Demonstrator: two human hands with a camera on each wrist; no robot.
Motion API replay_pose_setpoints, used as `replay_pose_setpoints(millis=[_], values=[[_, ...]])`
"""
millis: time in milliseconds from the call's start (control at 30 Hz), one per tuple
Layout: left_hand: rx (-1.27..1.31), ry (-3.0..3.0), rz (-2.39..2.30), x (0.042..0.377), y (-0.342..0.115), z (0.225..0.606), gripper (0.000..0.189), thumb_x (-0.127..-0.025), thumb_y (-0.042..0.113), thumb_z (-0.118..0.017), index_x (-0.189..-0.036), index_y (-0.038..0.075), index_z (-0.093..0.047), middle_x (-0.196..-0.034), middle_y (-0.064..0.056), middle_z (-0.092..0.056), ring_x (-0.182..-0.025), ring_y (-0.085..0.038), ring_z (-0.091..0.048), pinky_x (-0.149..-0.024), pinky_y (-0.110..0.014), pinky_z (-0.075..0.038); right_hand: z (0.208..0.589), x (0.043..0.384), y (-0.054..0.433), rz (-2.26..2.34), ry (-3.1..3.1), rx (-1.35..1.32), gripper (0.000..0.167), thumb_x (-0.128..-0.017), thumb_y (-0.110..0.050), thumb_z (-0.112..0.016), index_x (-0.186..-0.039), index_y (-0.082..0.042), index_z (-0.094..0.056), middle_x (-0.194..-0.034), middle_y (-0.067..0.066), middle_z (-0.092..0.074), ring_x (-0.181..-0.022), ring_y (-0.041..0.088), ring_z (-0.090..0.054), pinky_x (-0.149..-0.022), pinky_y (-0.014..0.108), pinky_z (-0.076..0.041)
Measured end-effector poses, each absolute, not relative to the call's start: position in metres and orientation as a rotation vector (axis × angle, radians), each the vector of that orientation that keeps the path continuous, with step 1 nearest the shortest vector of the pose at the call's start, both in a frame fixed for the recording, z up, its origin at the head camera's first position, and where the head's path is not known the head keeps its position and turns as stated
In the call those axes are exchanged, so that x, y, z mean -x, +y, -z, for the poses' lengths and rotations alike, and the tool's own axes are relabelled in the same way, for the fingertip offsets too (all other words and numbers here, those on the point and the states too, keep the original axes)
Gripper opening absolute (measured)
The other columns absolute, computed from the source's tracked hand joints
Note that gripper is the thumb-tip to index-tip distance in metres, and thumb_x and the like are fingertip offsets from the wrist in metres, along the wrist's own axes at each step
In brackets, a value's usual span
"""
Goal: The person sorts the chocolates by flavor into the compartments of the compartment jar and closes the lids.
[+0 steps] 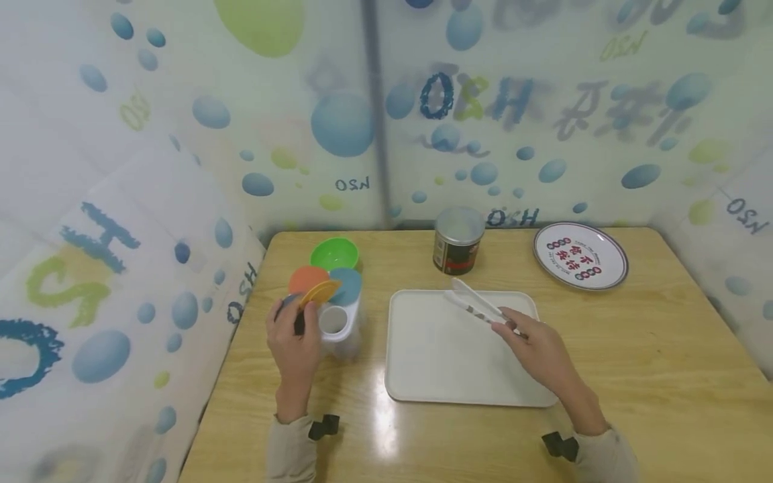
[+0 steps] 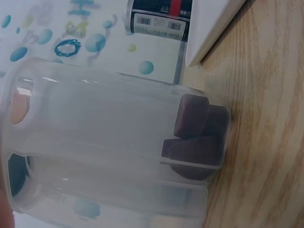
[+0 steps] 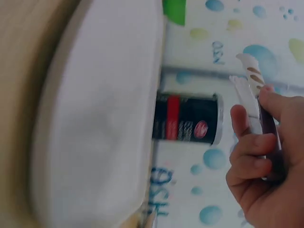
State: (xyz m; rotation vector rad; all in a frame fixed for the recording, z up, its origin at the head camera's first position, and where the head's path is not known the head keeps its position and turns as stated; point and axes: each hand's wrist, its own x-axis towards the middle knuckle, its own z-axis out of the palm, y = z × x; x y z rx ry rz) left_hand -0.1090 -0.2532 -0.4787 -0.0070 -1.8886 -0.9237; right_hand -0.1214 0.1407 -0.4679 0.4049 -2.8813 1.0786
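Note:
My left hand (image 1: 294,342) pinches a yellow lid (image 1: 320,292) and holds it tilted up above a clear plastic container (image 1: 347,341) with several compartments. One round opening (image 1: 333,320) is uncovered. An orange lid (image 1: 306,284) and a blue lid (image 1: 346,286) cover others. In the left wrist view, several dark reddish-brown pieces (image 2: 192,116) lie at the bottom of the container. My right hand (image 1: 540,349) grips white tongs (image 1: 477,302) with dark handles, over the white tray (image 1: 447,362). The tongs' tips are apart with nothing between them.
Behind the container sits a green bowl (image 1: 335,255). A dark-labelled tin (image 1: 457,241) stands behind the tray, and a white plate (image 1: 581,256) with red characters lies at the back right. Patterned curtains (image 1: 423,168) hang along the wooden table's (image 1: 664,349) far edge and sides.

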Motion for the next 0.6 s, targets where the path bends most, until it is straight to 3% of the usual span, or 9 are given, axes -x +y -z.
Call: replay_pose_setpoints(millis=[67, 167, 300, 433, 600], values=[[0.023, -1.881, 0.924, 0.109, -0.253, 0.478, 0.013, -0.088, -0.001, -0.066, -0.098, -0.006, -0.072, -0.099, -0.022, -0.075, -0.094, -0.039, -0.069, -0.109, -0.054, -0.036, 0.472, 0.118, 0.158, -1.034, -2.935, -0.299, 0.051, -0.102, -0.042, -0.053, -0.136, -0.004, -0.057, -0.096, 0.010, -0.068, -0.072, 0.015, -0.055, -0.058, 0.027, -0.044], [0.066, -1.875, 0.919, 0.108, -0.252, 0.478, 0.014, -0.086, -0.001, -0.066, -0.097, -0.005, -0.073, -0.101, -0.020, -0.075, -0.096, -0.039, -0.070, -0.111, -0.050, -0.035, 0.480, 0.110, 0.188, -0.975, -2.987, -0.204, 0.057, -0.104, -0.043, -0.047, -0.138, 0.003, -0.053, -0.112, 0.024, -0.069, -0.089, 0.035, -0.067, -0.071, 0.043, -0.054], [0.180, -1.867, 0.952, 0.108, -0.252, 0.478, 0.019, -0.086, 0.003, -0.059, -0.095, -0.001, -0.075, -0.098, -0.017, -0.076, -0.099, -0.039, -0.069, -0.112, -0.051, -0.030, 0.490, 0.097, 0.233, -0.916, -2.983, -0.145, 0.054, -0.106, -0.037, -0.046, -0.135, 0.008, -0.052, -0.114, 0.033, -0.067, -0.099, 0.050, -0.066, -0.076, 0.060, -0.053], [0.279, -1.836, 1.001, 0.109, -0.253, 0.478, 0.025, -0.080, 0.006, -0.053, -0.087, -0.001, -0.076, -0.093, -0.018, -0.076, -0.102, -0.042, -0.067, -0.113, -0.054, -0.026, 0.497, 0.085, 0.269, -0.891, -3.009, -0.036, 0.057, -0.106, -0.037, -0.044, -0.135, 0.013, -0.049, -0.101, 0.032, -0.068, -0.079, 0.038, -0.066, -0.062, 0.050, -0.052], [0.253, -1.790, 0.977, 0.112, -0.251, 0.479, 0.018, -0.083, -0.001, -0.057, -0.077, -0.002, -0.074, -0.087, -0.019, -0.076, -0.097, -0.042, -0.069, -0.113, -0.052, -0.028, 0.504, 0.076, 0.290, -0.876, -3.080, 0.037, 0.059, -0.107, -0.038, -0.040, -0.135, 0.013, -0.048, -0.092, 0.023, -0.066, -0.068, 0.022, -0.053, -0.057, 0.037, -0.043]])
